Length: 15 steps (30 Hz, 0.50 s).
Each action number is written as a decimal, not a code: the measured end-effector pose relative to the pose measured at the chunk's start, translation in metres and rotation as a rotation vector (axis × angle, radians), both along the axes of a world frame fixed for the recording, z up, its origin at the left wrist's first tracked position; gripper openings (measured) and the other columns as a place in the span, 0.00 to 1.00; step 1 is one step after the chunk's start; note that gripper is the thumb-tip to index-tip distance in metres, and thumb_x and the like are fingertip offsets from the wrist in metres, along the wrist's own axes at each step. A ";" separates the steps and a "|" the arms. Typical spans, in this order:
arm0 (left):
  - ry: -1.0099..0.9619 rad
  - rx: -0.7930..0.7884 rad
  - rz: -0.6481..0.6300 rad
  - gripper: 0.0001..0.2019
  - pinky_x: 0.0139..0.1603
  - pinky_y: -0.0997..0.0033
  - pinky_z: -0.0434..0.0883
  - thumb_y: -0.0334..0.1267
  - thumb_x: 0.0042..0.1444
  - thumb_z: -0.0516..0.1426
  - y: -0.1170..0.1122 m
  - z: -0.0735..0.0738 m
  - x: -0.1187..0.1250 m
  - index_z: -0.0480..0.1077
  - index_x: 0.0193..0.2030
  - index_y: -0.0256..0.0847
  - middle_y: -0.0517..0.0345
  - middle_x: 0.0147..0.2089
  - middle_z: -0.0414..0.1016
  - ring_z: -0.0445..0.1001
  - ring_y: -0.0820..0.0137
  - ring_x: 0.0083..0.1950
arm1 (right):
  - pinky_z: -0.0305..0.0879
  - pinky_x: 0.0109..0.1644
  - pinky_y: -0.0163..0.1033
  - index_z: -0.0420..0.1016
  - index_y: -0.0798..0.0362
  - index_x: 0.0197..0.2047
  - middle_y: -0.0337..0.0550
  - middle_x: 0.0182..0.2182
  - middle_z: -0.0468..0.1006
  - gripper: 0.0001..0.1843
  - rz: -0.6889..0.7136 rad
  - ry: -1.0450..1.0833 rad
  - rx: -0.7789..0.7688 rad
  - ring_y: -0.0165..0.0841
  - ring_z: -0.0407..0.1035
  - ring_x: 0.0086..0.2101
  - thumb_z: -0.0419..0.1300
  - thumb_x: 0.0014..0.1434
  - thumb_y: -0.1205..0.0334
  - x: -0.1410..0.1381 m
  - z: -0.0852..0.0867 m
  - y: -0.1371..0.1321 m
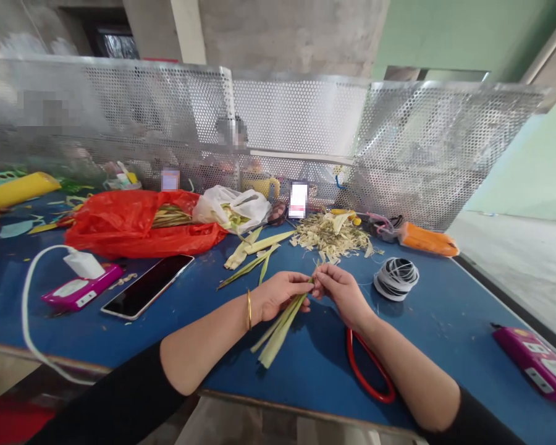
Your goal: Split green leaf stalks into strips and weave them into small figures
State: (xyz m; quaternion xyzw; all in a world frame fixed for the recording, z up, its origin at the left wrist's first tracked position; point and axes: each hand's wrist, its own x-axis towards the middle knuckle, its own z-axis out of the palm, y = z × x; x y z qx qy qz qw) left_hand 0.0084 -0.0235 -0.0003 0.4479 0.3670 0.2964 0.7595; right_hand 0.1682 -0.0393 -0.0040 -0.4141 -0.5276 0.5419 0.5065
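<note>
A small bundle of pale green dried leaf strips (282, 327) is pinched in my left hand (285, 292), its loose ends pointing down toward the table's front edge. At the bundle's upper tip, the fingers of my right hand (336, 287) are closed together. Whatever they pinch there is too small to make out, though a fine thread seems to run near it. Under my right wrist lies a red looped handle (370, 371), partly hidden by the forearm. A spool of black and white cord (396, 278) sits to the right of my right hand.
Beyond my hands are loose leaves (252, 247) and a heap of trimmings (333, 235). A red plastic bag (120, 222), a phone (148, 287) and a purple power strip (81, 287) lie left. Another purple strip (535, 364) lies right. A perforated metal screen (296, 117) bounds the back.
</note>
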 end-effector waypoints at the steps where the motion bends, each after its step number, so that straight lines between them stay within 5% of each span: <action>1: -0.014 -0.014 0.012 0.14 0.28 0.74 0.69 0.39 0.43 0.68 0.001 0.002 0.000 0.72 0.34 0.35 0.59 0.29 0.72 0.67 0.78 0.24 | 0.64 0.31 0.35 0.70 0.52 0.30 0.35 0.22 0.72 0.14 -0.008 -0.008 0.021 0.28 0.68 0.24 0.64 0.52 0.51 0.001 0.001 0.000; 8: -0.031 -0.113 0.044 0.06 0.17 0.82 0.46 0.32 0.46 0.63 0.013 0.017 0.000 0.69 0.28 0.33 0.65 0.22 0.60 0.52 0.84 0.19 | 0.66 0.36 0.37 0.69 0.52 0.33 0.37 0.24 0.73 0.11 -0.050 -0.291 0.329 0.31 0.69 0.28 0.55 0.61 0.53 0.007 0.003 -0.002; 15: 0.089 0.005 0.127 0.16 0.19 0.77 0.39 0.39 0.34 0.69 0.015 0.020 0.001 0.67 0.23 0.36 0.70 0.16 0.55 0.45 0.84 0.17 | 0.62 0.39 0.35 0.68 0.51 0.38 0.42 0.33 0.73 0.11 0.173 -0.874 0.667 0.31 0.68 0.34 0.45 0.66 0.65 0.005 0.016 -0.018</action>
